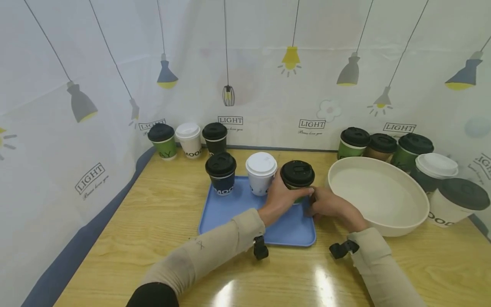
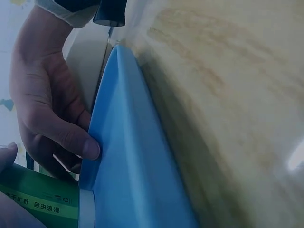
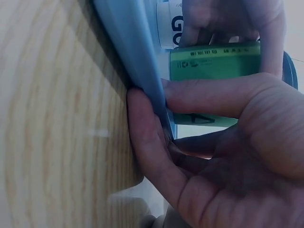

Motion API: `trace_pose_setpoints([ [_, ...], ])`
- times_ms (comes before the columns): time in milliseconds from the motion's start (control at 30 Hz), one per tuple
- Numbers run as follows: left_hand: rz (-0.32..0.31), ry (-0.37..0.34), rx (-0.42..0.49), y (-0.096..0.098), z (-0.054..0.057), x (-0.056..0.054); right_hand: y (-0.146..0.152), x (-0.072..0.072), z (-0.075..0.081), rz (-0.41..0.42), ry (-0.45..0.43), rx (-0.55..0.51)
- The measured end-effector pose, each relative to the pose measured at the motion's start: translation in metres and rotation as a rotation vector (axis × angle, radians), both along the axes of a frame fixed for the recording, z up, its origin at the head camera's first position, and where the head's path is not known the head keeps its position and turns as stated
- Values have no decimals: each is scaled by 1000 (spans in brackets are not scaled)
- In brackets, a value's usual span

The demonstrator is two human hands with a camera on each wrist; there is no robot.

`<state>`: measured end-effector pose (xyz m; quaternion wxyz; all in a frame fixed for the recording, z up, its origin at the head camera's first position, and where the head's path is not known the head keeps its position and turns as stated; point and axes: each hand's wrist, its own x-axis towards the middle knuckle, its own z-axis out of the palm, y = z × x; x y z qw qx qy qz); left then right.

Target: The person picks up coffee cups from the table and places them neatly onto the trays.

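A green paper cup with a black lid [image 1: 297, 172] stands at the right end of a blue tray [image 1: 238, 213]. Around its body my left hand [image 1: 280, 197] curls, thumb across the near side. My right hand [image 1: 330, 202] pinches the tray's right edge; in the right wrist view its thumb [image 3: 204, 97] lies inside the rim and a finger goes underneath. On the tray, left of the green cup [image 3: 213, 66], stand a white-lidded white cup [image 1: 261, 172] and a dark blue cup with a black lid [image 1: 221, 172].
Right of the tray sits a large cream bowl [image 1: 377, 196], with several lidded cups behind and beside it, including a white cup with a dark lid [image 1: 456, 200]. At the back left stand a green cup [image 1: 163, 143], a white cup [image 1: 189, 140] and a black cup [image 1: 215, 138].
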<state>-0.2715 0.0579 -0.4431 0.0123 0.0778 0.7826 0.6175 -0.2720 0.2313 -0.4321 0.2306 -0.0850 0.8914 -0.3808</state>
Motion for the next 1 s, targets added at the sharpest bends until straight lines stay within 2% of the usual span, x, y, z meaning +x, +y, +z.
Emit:
trace_pose_setpoints([
  [133,40,4,-18,6,-3,-7,0,-1,-2,5,9,-1],
  [300,121,0,-53,14,-3,-14,-3,-2,-2,7,14,34],
  [500,162,10,-60,17,-2,-21,-6,-3,0,3,0,39],
  [733,149,2,-67,17,-2,-23,-6,-2,1,1,12,37],
  [867,119,1,-88,16,-3,-21,-4,-2,0,5,21,40],
  [1000,91,-29,-96,13,-4,-16,-2,-1,1,13,29,50],
])
